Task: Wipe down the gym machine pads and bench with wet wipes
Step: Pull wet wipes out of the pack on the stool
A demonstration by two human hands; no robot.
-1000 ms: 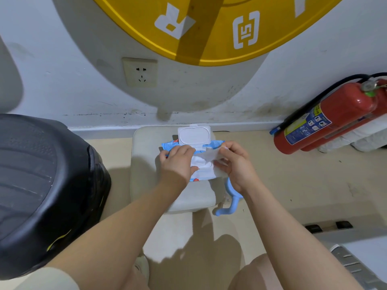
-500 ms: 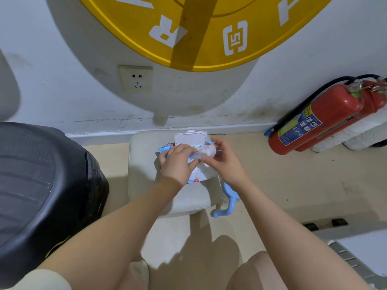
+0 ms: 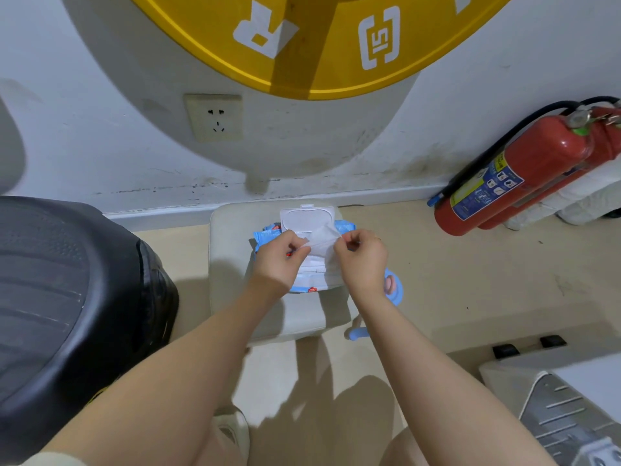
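White, thin and half see-through, a wet wipe (image 3: 319,245) is hanging stretched between the two hands in the head view, just above a blue pack of wipes (image 3: 268,234) whose white flip lid (image 3: 307,218) is standing open toward the wall. The left hand (image 3: 279,264) is pinching the wipe's left edge with curled fingertips, and the right hand (image 3: 363,260) is pinching its right edge between thumb and fingers; both are hovering over the pack. The pack is lying on a pale cushioned stool (image 3: 232,264), which is standing on the beige floor against the wall's baseboard. Small red marks are showing on the pack's wrapper, too small to read. A light blue plastic handle (image 3: 395,290) is peeking out just beside the right wrist. On the wall above, a big yellow disc (image 3: 319,38) is carrying white lettering: an "R" and a boxed "15" are readable. A cream wall socket (image 3: 214,117) is sitting below it to the left. A red fire extinguisher (image 3: 524,176) is leaning at the right, its blue and yellow label too blurred to read. A black padded seat (image 3: 67,290) is filling the left side, well apart from the stool.
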